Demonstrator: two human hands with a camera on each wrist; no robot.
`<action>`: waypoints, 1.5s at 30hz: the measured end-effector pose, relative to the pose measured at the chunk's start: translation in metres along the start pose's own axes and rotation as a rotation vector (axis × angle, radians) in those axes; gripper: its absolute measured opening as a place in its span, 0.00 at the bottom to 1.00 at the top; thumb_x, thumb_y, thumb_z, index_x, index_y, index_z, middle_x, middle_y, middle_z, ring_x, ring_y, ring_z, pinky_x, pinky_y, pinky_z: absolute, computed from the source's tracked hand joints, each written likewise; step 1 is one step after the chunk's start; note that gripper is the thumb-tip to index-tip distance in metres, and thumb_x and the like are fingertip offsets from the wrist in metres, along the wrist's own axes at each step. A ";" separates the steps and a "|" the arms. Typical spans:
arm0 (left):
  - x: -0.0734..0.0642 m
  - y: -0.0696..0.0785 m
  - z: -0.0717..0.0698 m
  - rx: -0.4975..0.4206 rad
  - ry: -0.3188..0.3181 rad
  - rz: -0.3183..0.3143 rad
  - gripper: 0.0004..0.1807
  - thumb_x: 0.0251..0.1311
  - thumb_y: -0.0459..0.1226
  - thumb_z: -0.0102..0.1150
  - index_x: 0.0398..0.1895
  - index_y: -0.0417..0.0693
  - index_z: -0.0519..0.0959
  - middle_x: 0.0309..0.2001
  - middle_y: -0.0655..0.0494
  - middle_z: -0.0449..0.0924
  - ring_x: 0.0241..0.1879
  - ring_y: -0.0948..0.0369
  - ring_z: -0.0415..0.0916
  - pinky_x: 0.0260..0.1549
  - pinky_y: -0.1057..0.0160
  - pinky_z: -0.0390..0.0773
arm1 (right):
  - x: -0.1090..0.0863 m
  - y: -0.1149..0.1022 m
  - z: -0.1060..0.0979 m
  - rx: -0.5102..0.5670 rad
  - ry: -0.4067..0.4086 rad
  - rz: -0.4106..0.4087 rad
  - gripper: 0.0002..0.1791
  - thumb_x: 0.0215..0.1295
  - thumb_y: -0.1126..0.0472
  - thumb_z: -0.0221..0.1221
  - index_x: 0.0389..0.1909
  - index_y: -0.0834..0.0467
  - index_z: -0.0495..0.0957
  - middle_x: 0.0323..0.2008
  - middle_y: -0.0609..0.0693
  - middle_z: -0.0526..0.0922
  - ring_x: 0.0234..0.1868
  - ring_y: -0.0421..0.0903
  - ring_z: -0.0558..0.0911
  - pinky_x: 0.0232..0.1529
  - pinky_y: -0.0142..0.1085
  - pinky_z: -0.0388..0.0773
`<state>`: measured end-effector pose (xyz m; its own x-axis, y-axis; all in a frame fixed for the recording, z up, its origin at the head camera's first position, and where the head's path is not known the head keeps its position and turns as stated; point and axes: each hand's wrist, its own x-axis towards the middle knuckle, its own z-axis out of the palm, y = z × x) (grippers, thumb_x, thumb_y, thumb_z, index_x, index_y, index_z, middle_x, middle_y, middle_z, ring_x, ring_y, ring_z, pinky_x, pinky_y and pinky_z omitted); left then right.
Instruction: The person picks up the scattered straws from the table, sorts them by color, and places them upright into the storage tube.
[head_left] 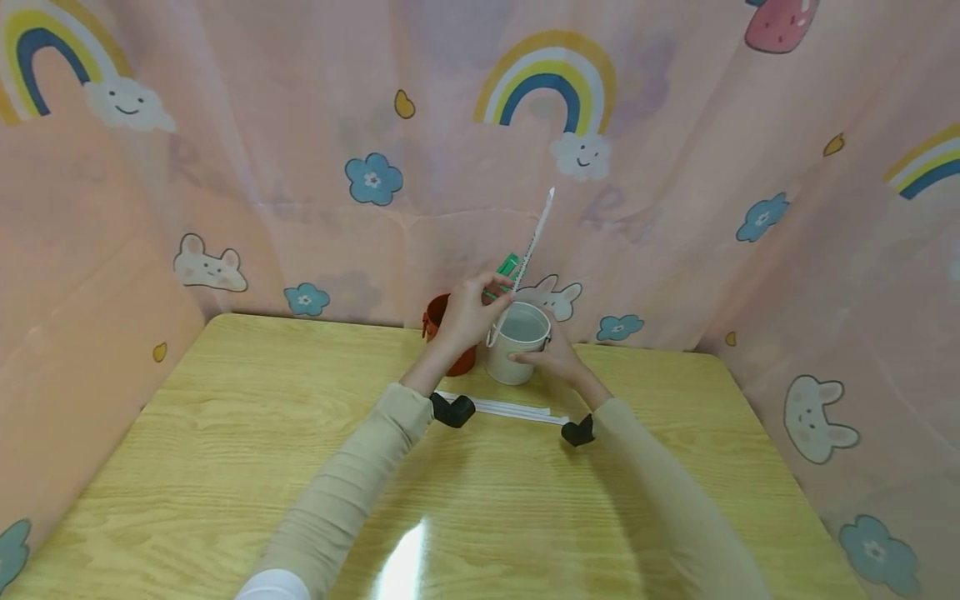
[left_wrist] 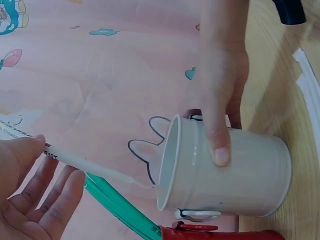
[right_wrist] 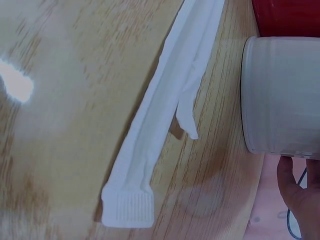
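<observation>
My left hand (head_left: 471, 312) pinches a long, thin white paper-wrapped straw (head_left: 534, 237) between thumb and finger. Dark print runs along the wrapper, and its lower end comes right at the rim of a white bucket (head_left: 512, 362) in the left wrist view. The other fingers of that hand are loosely bent. My right hand (head_left: 555, 354) grips the bucket's right side, thumb (left_wrist: 221, 152) across the front wall and the other fingers mostly hidden behind it. The bucket stands upright on the table, small handles on its sides.
Just left of the white bucket stands a red bucket (head_left: 465, 363), with long green packets (left_wrist: 122, 206) sticking out of it. More white paper-wrapped straws (right_wrist: 145, 135) lie on the wooden table (head_left: 225, 467) in front of the buckets. A printed pink curtain (head_left: 300, 167) hangs close behind.
</observation>
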<state>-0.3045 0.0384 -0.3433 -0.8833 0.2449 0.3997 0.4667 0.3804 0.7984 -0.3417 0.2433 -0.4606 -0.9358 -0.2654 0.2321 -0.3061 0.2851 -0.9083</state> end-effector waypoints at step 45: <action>-0.005 -0.028 0.051 0.124 -0.133 -0.001 0.10 0.64 0.40 0.59 0.47 0.52 0.81 0.42 0.54 0.85 0.37 0.58 0.81 0.35 0.65 0.80 | -0.006 -0.010 0.003 -0.053 0.010 0.051 0.53 0.50 0.69 0.69 0.73 0.58 0.46 0.71 0.61 0.55 0.70 0.60 0.60 0.71 0.56 0.55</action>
<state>-0.3109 0.0716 -0.3905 -0.8740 0.3570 0.3298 0.4752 0.4859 0.7335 -0.3325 0.2396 -0.4537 -0.9519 -0.2401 0.1902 -0.2670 0.3462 -0.8994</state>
